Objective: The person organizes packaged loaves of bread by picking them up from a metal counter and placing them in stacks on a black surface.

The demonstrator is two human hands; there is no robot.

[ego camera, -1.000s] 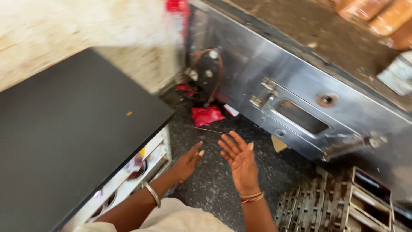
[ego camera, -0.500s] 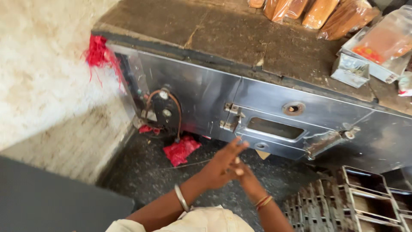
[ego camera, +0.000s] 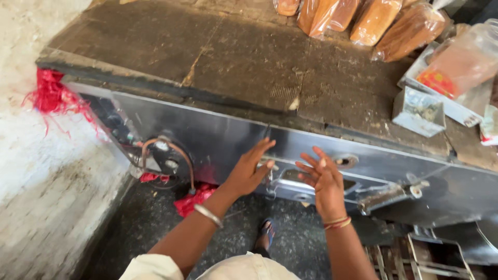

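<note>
A long steel oven cabinet [ego camera: 207, 140] fills the view, its top a dark, gritty slab [ego camera: 218, 57] with bagged bread loaves [ego camera: 373, 21] lined along the far edge and a small battered metal tin [ego camera: 418, 110] near the right. A tuft of red thread [ego camera: 49, 96] hangs off the cabinet's left corner, and a red rag [ego camera: 192, 199] lies on the speckled dark floor beneath a copper pipe loop [ego camera: 171, 155]. To the right a lever latch [ego camera: 389, 194] juts from the steel front, and wire racks [ego camera: 415, 256] sit low on the floor.

Both hands are raised before the oven door's recessed handle [ego camera: 293, 179] — neither holds anything. The left hand [ego camera: 249, 168] is spread wide, its fingers at the door's upper edge; whether they touch the metal cannot be told. The right hand [ego camera: 324, 181] is wide too, palm up, hovering over the handle. The steel is smooth, smudged and dully reflective.
</note>
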